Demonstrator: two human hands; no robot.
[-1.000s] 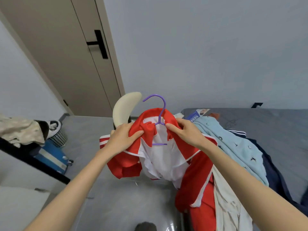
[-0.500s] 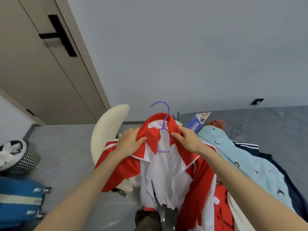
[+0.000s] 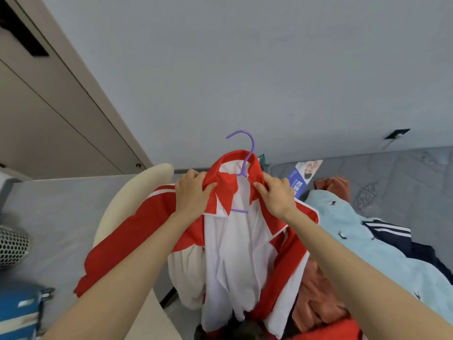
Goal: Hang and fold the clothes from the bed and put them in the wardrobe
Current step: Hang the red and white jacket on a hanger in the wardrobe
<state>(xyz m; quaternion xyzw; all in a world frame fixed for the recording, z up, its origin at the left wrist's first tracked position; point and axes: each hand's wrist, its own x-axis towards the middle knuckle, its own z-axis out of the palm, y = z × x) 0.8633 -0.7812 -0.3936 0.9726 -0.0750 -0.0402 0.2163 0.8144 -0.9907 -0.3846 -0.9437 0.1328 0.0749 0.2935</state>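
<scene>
The person holds up a red and white jacket (image 3: 235, 246) on a purple hanger (image 3: 252, 143) in front of the grey wall (image 3: 245, 69), with both bare arms stretched forward. The left hand (image 3: 193, 195) has its fingers curled over the red collar on its own side, the thumb pressed into a bunched fold of cloth. The right hand (image 3: 275, 195) grips the opposite side of the collar, fingers bent and the thumb closing on the fabric just below the hanger's neck. The hook stands clear above the collar and touches neither hand; the lower bar shows across the white lining between the two wrists. The jacket hangs open at the front, one red sleeve spreading out under the left forearm, its hem dropping out of sight at the bottom edge. Behind it stands a cream chair (image 3: 137, 192). To the right, on the grey bed (image 3: 411, 173), lie a light blue garment (image 3: 355, 231), a navy garment with white stripes (image 3: 392, 229), a rust-coloured garment (image 3: 333, 185) and a blue booklet (image 3: 304, 173).
</scene>
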